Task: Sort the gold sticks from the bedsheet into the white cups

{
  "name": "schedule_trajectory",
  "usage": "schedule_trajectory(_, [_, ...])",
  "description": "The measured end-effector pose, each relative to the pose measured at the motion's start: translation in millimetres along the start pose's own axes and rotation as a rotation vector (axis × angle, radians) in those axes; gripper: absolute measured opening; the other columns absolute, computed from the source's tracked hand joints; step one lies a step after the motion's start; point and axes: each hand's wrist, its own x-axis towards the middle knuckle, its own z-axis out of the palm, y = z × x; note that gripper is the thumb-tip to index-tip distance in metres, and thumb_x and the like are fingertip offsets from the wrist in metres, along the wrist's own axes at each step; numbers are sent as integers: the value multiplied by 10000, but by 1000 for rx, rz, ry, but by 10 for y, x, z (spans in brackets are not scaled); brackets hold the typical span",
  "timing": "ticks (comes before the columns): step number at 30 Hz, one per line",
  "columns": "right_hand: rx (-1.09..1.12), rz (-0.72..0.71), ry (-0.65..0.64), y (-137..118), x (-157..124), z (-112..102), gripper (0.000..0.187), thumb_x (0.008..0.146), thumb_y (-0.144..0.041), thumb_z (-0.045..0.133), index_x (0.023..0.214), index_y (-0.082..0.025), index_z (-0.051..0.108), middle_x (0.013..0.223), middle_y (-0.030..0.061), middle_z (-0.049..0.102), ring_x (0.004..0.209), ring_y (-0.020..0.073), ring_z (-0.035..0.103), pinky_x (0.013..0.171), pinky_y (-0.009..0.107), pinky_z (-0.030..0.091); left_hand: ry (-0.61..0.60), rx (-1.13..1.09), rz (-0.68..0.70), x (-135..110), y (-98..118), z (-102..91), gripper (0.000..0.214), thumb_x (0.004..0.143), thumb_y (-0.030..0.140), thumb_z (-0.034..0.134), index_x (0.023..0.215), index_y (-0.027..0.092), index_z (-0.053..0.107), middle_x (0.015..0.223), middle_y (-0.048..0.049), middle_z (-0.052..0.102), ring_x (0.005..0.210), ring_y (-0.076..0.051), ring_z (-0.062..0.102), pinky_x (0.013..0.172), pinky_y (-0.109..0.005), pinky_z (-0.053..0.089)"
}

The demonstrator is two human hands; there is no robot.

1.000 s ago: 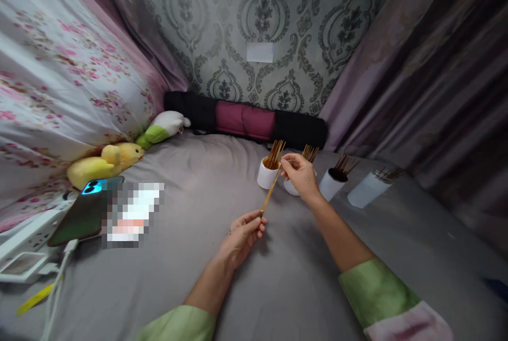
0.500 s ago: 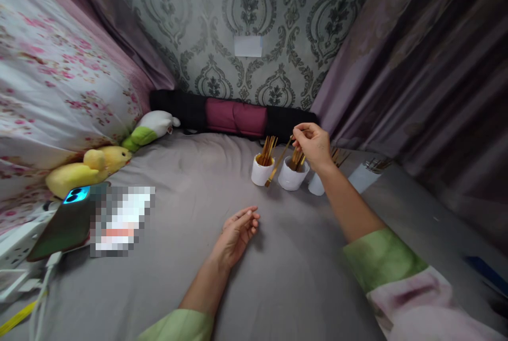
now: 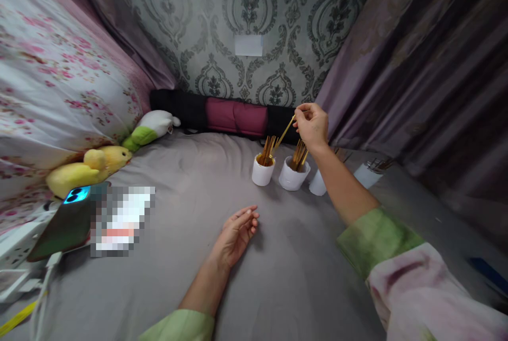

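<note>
My right hand (image 3: pixel 313 125) is closed in a pinch on the upper end of a thin paintbrush (image 3: pixel 286 130). The brush slants down to the left, its lower end at the mouth of the left white cup (image 3: pixel 262 174), which holds several thin brown sticks (image 3: pixel 270 148). Just right of it, below my hand, stands a second white cup (image 3: pixel 294 178) with more sticks (image 3: pixel 298 157). My left hand (image 3: pixel 240 232) rests palm-inward on the grey sheet (image 3: pixel 178 224), fingers loosely bent and holding nothing.
A third white container (image 3: pixel 317 185) is partly behind my right forearm; another white container (image 3: pixel 367 176) with dark-tipped sticks leans farther right. Plush toys (image 3: pixel 95 164), a phone (image 3: pixel 63 230) and a power strip (image 3: pixel 24 240) are at left. A black and maroon bundle (image 3: pixel 238 117) lies along the wall.
My right hand has risen slightly with the paintbrush. The brush's lower end has moved from in front of the gap between two cups up to the left cup's mouth. My left hand stays put.
</note>
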Motion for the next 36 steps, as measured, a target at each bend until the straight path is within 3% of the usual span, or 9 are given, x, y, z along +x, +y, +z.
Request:
schedule_trajectory(16, [-105, -58, -111, 5, -281, 340, 146, 778, -293, 476, 815, -198, 580, 656, 1, 591, 607, 136, 572, 636, 278, 456, 8, -16, -8, -1, 17, -2, 243, 740, 151, 617, 973, 89, 589, 759, -44, 590, 601, -63, 547, 534, -173, 440])
schedule_trajectory(36, [-202, -54, -203, 245, -455, 378, 158, 755, -277, 494, 787, -206, 631, 704, 13, 638, 673, 156, 588, 683, 289, 449, 8, -25, -14, 4, 15, -12, 257, 740, 139, 616, 990, 82, 587, 777, -50, 589, 612, -68, 549, 538, -179, 442])
